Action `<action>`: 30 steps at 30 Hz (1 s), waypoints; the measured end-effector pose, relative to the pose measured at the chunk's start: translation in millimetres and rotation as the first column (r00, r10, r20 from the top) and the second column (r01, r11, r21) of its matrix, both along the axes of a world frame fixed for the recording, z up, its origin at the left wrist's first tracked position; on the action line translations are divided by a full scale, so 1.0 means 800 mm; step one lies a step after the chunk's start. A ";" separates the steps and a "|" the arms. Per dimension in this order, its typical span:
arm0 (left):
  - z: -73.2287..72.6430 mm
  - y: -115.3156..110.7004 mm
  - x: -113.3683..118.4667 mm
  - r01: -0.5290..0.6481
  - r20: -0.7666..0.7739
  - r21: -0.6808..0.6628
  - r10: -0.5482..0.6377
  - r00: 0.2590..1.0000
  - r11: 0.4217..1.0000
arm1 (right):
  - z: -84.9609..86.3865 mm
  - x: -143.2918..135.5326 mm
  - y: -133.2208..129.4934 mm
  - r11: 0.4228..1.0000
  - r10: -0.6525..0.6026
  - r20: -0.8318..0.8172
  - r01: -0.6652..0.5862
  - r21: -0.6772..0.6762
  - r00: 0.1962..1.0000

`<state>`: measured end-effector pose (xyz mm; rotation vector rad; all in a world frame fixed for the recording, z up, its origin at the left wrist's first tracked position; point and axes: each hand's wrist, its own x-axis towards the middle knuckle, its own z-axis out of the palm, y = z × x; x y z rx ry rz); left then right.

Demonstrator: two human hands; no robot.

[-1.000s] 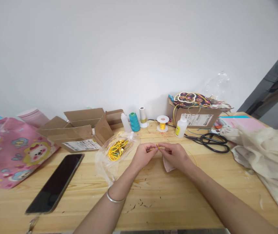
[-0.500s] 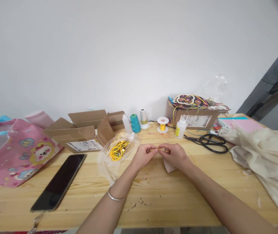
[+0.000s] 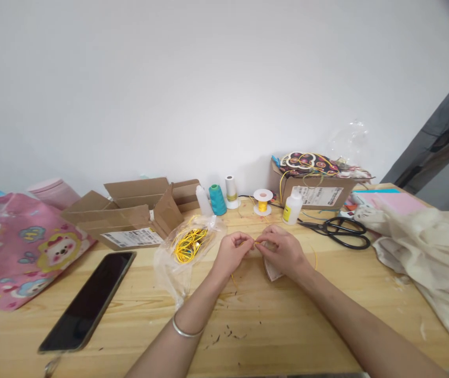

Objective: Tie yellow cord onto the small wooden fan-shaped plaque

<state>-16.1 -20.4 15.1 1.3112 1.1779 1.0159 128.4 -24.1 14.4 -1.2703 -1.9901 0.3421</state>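
A thin yellow cord [image 3: 255, 242] runs between the pinched fingertips of both hands, just above the wooden table. My left hand [image 3: 232, 253], with a silver bangle [image 3: 185, 329] on its wrist, is closed on the cord. Opposite it, my right hand [image 3: 281, 251] pinches the same cord, the fingertips almost meeting. One cord end hangs below the left hand, and a curved length [image 3: 316, 258] shows past the right wrist. Under the right hand lies a small pale flat piece [image 3: 272, 270], partly hidden. A clear plastic bag [image 3: 169, 262] holding tangled yellow cord [image 3: 188, 245] sits left of my hands.
Behind stand a teal thread cone [image 3: 217, 200], a white spool [image 3: 231, 191], a yellow cord spool [image 3: 263, 203] and a bottle [image 3: 292, 209]. Black scissors [image 3: 342, 231] and cream cloth [image 3: 437, 262] lie right. Left are a phone [image 3: 88, 302], an open carton [image 3: 118, 223] and a pink bag [image 3: 31, 252].
The small loop of cord that stood up between my fingertips is now drawn down to a short, flatter stretch. The view has shifted slightly; both hands stay in about the same place.
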 end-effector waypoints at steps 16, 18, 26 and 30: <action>-0.003 0.002 0.000 -0.069 0.038 0.022 0.069 0.997 0.997 | -0.005 0.001 0.004 0.997 0.063 -0.014 -0.063 0.046 0.998; -0.004 0.002 0.001 -0.075 0.036 0.024 0.074 0.997 0.997 | -0.004 0.002 0.003 0.997 0.062 -0.002 -0.062 0.042 0.998; 0.001 0.002 0.003 -0.088 0.065 0.040 0.085 0.994 0.995 | -0.002 0.002 0.002 0.999 0.038 0.028 -0.039 0.035 0.999; 0.003 0.001 0.003 -0.067 0.128 0.068 0.058 0.990 0.995 | -0.002 0.003 0.002 0.998 0.033 -0.007 -0.032 0.050 0.999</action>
